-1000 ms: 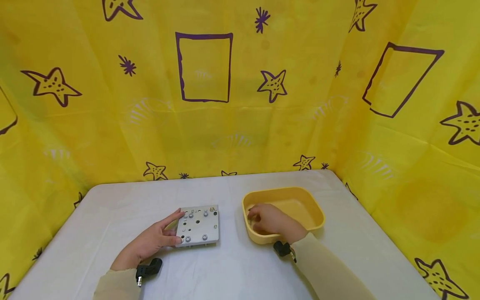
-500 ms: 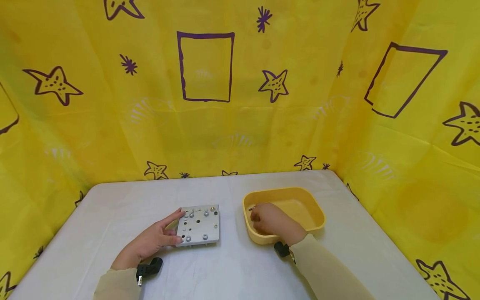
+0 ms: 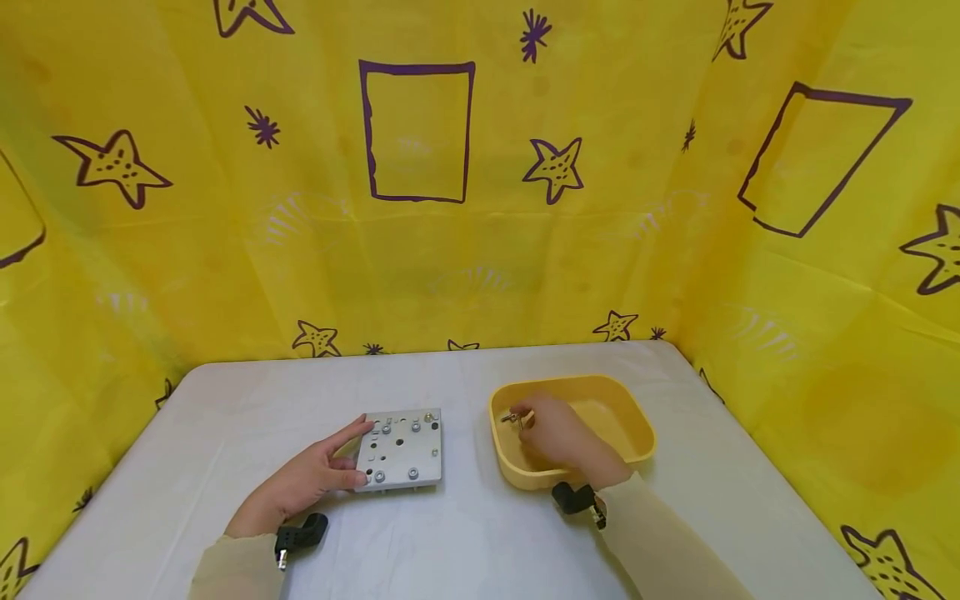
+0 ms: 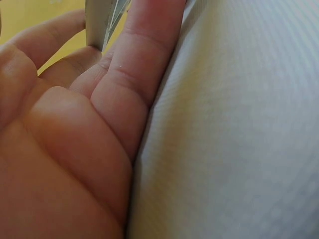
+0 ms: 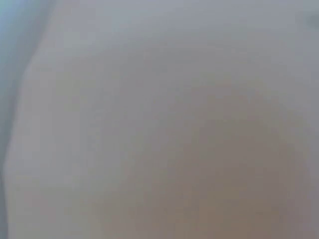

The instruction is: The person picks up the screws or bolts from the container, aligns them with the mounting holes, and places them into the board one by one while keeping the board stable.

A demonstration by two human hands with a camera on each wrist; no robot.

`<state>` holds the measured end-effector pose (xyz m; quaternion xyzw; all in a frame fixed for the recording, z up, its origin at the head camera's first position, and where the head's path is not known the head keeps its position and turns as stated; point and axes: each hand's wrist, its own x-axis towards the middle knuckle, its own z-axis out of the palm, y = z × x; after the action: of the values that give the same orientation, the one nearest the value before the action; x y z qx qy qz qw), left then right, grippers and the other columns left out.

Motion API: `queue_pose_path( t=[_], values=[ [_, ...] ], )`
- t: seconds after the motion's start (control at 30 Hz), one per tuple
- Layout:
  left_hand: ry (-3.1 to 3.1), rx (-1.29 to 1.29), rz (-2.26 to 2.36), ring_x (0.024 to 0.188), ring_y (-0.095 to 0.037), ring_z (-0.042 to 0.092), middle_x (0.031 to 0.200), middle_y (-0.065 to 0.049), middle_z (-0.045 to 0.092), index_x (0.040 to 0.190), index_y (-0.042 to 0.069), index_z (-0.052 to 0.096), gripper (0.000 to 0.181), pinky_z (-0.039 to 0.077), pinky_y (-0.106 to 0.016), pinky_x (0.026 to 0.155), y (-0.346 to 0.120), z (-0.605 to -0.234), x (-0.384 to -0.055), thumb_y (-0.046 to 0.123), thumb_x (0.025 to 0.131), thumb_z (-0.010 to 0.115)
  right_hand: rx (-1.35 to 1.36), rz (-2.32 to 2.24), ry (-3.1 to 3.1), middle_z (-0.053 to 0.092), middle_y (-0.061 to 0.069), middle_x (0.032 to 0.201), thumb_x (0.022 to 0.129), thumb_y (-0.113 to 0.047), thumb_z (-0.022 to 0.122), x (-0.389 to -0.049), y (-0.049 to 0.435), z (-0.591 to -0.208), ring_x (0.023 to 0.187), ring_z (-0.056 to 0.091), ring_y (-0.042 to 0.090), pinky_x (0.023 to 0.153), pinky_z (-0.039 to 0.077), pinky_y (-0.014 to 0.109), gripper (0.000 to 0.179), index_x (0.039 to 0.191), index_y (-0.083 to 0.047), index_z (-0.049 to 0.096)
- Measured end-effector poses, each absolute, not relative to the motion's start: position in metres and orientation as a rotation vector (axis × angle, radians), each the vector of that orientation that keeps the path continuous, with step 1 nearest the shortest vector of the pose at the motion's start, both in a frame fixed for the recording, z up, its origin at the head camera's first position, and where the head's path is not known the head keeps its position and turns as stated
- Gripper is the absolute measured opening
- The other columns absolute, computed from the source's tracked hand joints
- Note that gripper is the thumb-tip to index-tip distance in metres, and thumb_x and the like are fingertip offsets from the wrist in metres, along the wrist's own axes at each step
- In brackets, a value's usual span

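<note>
- One flat, square plate of silver-grey metal (image 3: 408, 450), drilled with dark holes; lies face up on the table, left of the tray, at my left hand.
- Four round, grey metal screw heads (image 3: 413, 473), standing on the plate's upper face, two along the far side, two along the near.
- One brass-coloured fitting (image 3: 429, 417), at the plate's far right corner.
- My left hand (image 3: 315, 473), gripping the plate's left edge, thumb at the near corner, forefinger at the far one.
- My right hand (image 3: 561, 429), over the tray, fingers bent, thumb and forefinger together on small, shiny metal pieces (image 3: 512, 417); their exact form is too small to tell, and my right wrist view is a blur.
- One yellow, round-cornered, rectangular tray (image 3: 615, 421), set to the right of the plate and well apart from it.
- Two beige sleeves (image 3: 667, 542), mine, each with a black wrist device (image 3: 302, 532) at the cuff.
- One white-covered table (image 3: 465, 533), beneath all.
- Yellow fabric hangings (image 3: 420, 250), printed with purple starfish and frames, behind and at both sides.
</note>
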<state>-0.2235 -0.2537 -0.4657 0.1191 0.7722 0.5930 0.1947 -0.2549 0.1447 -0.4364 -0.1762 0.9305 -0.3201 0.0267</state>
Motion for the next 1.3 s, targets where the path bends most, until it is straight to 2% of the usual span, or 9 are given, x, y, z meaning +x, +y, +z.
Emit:
queue_pose_path(
  t=[0.17, 0.37, 0.53, 0.67, 0.83, 1.07, 1.3],
  values=[
    [2.153, 0.350, 1.671, 0.112, -0.029, 0.059, 0.167, -0.008, 0.003, 0.158, 0.013, 0.030, 0.093, 0.048, -0.027, 0.086, -0.254, -0.467, -0.223, 0.013, 0.081, 0.083, -0.328, -1.367, 2.731, 0.067, 0.010, 0.114, 0.086, 0.002, 0.069, -0.257, 0.154, -0.430, 0.087, 0.063, 0.018, 0.072, 0.053, 0.034, 0.032, 0.118, -0.002, 0.069],
    [2.155, 0.351, 1.674, 0.111, -0.029, 0.060, 0.166, -0.011, 0.005, 0.158, 0.013, 0.030, 0.093, 0.048, -0.028, 0.085, -0.256, -0.467, -0.224, 0.013, 0.081, 0.083, -0.135, -1.664, 2.557, 0.064, 0.016, 0.115, 0.087, 0.006, 0.068, -0.258, 0.159, -0.419, 0.097, 0.060, 0.025, 0.085, 0.050, 0.039, 0.033, 0.120, 0.001, 0.065],
    [2.152, 0.348, 1.680, 0.110, -0.029, 0.061, 0.163, -0.019, 0.014, 0.158, 0.015, 0.030, 0.093, 0.048, -0.027, 0.086, -0.256, -0.468, -0.223, 0.014, 0.081, 0.083, 0.020, -1.898, 2.352, 0.061, 0.021, 0.115, 0.090, 0.010, 0.063, -0.263, 0.160, -0.416, 0.094, 0.061, 0.027, 0.080, 0.051, 0.038, 0.032, 0.121, 0.005, 0.060],
    [2.139, 0.350, 1.687, 0.112, -0.030, 0.061, 0.164, -0.018, 0.013, 0.158, 0.014, 0.030, 0.093, 0.047, -0.027, 0.087, -0.255, -0.470, -0.223, 0.013, 0.081, 0.082, 0.110, -2.044, 2.202, 0.060, 0.024, 0.117, 0.093, 0.008, 0.061, -0.269, 0.161, -0.415, 0.091, 0.065, 0.029, 0.077, 0.053, 0.036, 0.028, 0.120, 0.002, 0.061],
    [2.147, 0.340, 1.677, 0.113, -0.029, 0.060, 0.166, -0.013, 0.007, 0.158, 0.015, 0.030, 0.093, 0.047, -0.027, 0.087, -0.254, -0.471, -0.223, 0.014, 0.081, 0.083, 0.163, -2.253, 1.959, 0.060, 0.026, 0.115, 0.095, 0.003, 0.062, -0.272, 0.154, -0.406, 0.091, 0.068, 0.029, 0.074, 0.055, 0.031, 0.025, 0.120, 0.003, 0.058],
    [2.145, 0.345, 1.680, 0.112, -0.029, 0.060, 0.164, -0.017, 0.011, 0.158, 0.016, 0.030, 0.093, 0.046, -0.026, 0.087, -0.255, -0.470, -0.224, 0.014, 0.082, 0.082, 0.226, -2.378, 1.770, 0.062, 0.020, 0.110, 0.097, -0.003, 0.064, -0.278, 0.134, -0.390, 0.096, 0.068, 0.028, 0.075, 0.054, 0.028, 0.028, 0.124, 0.002, 0.056],
    [2.138, 0.348, 1.680, 0.111, -0.029, 0.061, 0.165, -0.016, 0.010, 0.158, 0.015, 0.029, 0.093, 0.047, -0.026, 0.087, -0.255, -0.468, -0.224, 0.013, 0.082, 0.082, 0.087, -2.255, 1.936, 0.065, 0.025, 0.109, 0.096, -0.005, 0.066, -0.278, 0.095, -0.383, 0.088, 0.068, 0.028, 0.073, 0.055, 0.030, 0.026, 0.120, 0.001, 0.059]
  ],
)
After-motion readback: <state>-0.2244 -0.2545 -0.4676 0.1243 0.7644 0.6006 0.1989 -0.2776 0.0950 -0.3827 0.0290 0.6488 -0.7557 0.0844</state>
